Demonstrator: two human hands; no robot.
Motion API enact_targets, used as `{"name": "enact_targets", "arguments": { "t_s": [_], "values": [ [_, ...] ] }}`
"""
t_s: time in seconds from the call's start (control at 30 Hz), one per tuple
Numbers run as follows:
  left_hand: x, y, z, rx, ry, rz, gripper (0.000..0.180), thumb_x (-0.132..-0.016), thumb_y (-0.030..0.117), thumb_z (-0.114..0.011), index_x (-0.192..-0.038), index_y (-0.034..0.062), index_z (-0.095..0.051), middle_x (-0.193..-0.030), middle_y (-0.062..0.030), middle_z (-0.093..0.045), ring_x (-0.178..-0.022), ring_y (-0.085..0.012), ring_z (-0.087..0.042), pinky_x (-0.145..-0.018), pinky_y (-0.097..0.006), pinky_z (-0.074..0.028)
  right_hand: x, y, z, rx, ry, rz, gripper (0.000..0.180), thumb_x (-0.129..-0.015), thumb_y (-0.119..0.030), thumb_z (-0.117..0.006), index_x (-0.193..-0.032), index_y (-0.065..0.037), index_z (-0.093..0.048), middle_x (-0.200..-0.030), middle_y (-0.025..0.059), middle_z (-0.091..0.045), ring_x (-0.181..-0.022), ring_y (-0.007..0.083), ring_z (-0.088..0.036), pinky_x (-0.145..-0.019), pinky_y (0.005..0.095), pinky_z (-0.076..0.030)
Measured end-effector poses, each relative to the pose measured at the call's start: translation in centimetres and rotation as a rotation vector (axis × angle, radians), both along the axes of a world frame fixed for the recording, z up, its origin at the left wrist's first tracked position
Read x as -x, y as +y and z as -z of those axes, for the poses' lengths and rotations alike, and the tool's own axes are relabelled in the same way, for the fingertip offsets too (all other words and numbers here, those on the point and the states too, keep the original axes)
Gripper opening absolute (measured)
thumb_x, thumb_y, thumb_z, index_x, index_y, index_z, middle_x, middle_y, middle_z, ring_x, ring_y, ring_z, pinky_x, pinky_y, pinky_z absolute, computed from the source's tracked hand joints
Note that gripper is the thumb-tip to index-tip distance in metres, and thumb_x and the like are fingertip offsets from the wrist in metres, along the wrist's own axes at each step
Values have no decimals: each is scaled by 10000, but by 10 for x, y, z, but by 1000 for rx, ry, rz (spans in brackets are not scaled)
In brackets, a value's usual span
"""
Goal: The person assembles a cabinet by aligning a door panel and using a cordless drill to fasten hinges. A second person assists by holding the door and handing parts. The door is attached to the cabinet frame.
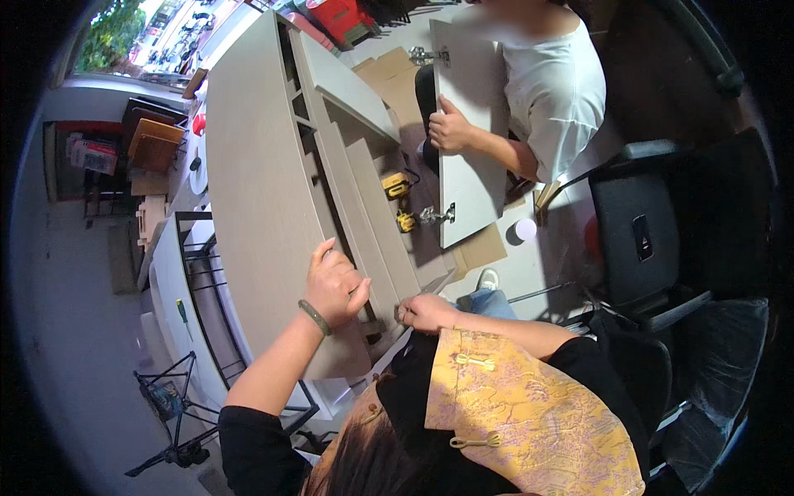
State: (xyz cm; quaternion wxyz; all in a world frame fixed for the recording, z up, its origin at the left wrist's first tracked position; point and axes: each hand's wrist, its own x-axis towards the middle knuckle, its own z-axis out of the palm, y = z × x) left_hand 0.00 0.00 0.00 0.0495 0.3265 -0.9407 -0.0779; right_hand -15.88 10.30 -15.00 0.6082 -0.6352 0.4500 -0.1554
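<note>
A long beige cabinet point(256, 165) stretches away in front of me, its broad panel on the left and its open compartments on the right. Near its close end, my left hand point(335, 288), with a green bangle at the wrist, rests on or just above the panel. Its index finger is stretched, the thumb apart, and nothing shows in it. My right hand point(426, 314) is closed at the cabinet's near right corner, fingers curled round the panel edge. Across from me, a person in a white shirt point(554, 91) grips a pale cabinet door point(473, 149) with metal hinges point(436, 215).
Yellow-and-black power drills point(396, 185) lie inside the cabinet. Cardboard point(480, 253) covers floor beyond it, near a small white round container point(525, 230). Black chairs point(637, 223) stand at right. At left are a white table point(178, 289) with a screwdriver point(183, 318) and a black tripod point(178, 413).
</note>
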Motion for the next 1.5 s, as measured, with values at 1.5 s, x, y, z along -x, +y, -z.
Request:
{"name": "enact_targets", "arguments": {
  "t_s": [1.5],
  "values": [
    [4,-1,-1,-28,-18,2,232,-694,147,-670,-540,114,-499,-603,-49,-505,-716,-235,-554,-1045,-492,-354,-4,21,8,26,-13,-171,351,-881,-351,-615,-1036,-42,-550,-912,250,-636,-916,428,-620,-761,494,-494]
  ]
}}
